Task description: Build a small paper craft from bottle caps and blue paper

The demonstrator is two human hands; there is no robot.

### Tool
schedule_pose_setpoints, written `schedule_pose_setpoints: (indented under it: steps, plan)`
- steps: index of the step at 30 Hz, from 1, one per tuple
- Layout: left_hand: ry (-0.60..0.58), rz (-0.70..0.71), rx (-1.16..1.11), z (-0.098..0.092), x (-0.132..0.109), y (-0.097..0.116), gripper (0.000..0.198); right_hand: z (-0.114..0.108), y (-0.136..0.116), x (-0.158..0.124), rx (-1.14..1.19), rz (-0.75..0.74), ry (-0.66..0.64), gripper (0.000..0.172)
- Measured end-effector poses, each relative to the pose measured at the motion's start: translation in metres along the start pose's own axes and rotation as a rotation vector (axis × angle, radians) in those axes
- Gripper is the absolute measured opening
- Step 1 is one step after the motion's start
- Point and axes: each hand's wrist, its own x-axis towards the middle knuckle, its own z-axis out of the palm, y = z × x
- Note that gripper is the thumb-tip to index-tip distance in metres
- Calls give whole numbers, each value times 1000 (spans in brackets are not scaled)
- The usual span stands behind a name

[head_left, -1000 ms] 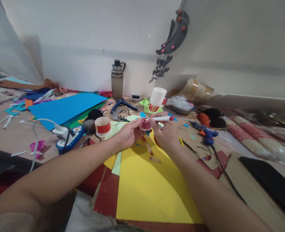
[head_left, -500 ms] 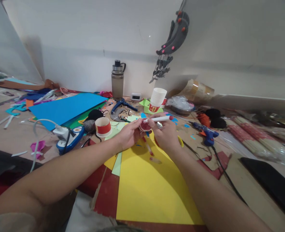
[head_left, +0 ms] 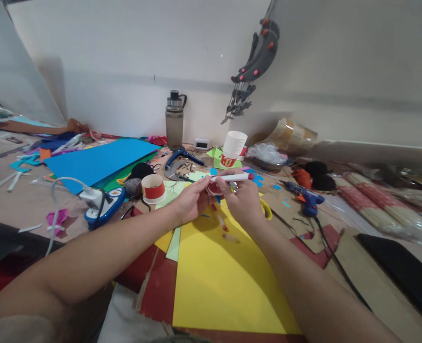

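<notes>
My left hand (head_left: 193, 201) is closed around a small round piece (head_left: 215, 189) with a reddish face and a pale rim, which looks like the base of a paper cup. A white marker (head_left: 236, 177) with a red end lies in the grip of my right hand (head_left: 245, 200), nearly level, its tip at the round piece. Below the hands, a red-ended pen (head_left: 221, 221) and a clear cap (head_left: 231, 237) rest on the yellow paper (head_left: 228, 286). A red and white paper cup (head_left: 153, 189) stands to the left of my left hand.
Yellow-handled scissors (head_left: 267, 209) lie partly behind my right hand. Stacked paper cups (head_left: 234, 146) stand farther back, near a bottle (head_left: 174, 121). To the right is a blue glue gun (head_left: 309, 202) with its cord; at left, a power strip (head_left: 105, 207) and blue sheets (head_left: 104, 159).
The marker has shifted slightly left and down in my right hand, lying more level across the round piece. My left hand stays about where it was.
</notes>
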Motion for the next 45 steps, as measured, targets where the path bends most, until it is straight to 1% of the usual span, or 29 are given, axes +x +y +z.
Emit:
schedule_pose_setpoints:
  steps: [2, 6, 9, 12, 14, 17, 19, 21, 24, 25, 28, 31, 34, 36, 38, 40, 42, 45]
  plan:
    - [-12, 2, 9, 0, 0, -1, 19, -2, 3, 1, -20, 5, 29, 17]
    - [-15, 44, 25, -4, 3, -1, 14, -6, 9, 2, -153, -6, 85, 20]
    - [-7, 83, 24, -6, 5, -1, 16, -7, 9, 2, -245, -13, 88, 19]
    - [17, 115, 15, -6, 6, 1, 19, -7, 5, 1, -292, -34, 62, 14]
    - [14, 119, 7, -5, 5, 1, 22, -7, 0, 1, -250, -22, 18, 13]
    - [-11, 86, 2, -4, 3, 2, 24, -5, -4, 1, -116, -4, -43, 14]
    - [-4, 60, 6, -4, 3, 2, 21, -4, -4, 1, -51, -4, -42, 15]
    - [14, 44, 12, -4, 2, 1, 19, -3, -2, 1, -24, 5, -7, 15]
    - [9, 45, 19, -4, 2, 1, 21, -4, 2, 1, -4, 44, 27, 16]
    - [3, 49, 20, -4, 2, 1, 22, -4, 3, 1, 16, 56, 18, 17]
    - [5, 53, 25, -2, 2, 2, 25, -5, 3, 2, 81, 87, -64, 18]
    - [46, 38, 30, -1, 3, 3, 30, -8, 3, 4, 33, 92, -87, 18]
    - [89, 34, 22, -1, 5, 4, 33, -11, 7, 6, -116, 28, -23, 18]
    - [91, 39, 18, -1, 6, 4, 35, -13, 9, 6, -191, -16, 18, 18]
    - [74, 53, 27, -2, 7, 4, 36, -14, 9, 7, -217, -22, 30, 18]
    - [60, 77, 31, -1, 6, 3, 35, -13, 7, 6, -190, -6, 14, 17]
    - [55, 91, 24, -1, 5, 3, 33, -12, 5, 5, -102, 37, -30, 18]
    - [34, 70, 20, -1, 3, 1, 31, -9, 3, 4, 36, 85, -72, 17]
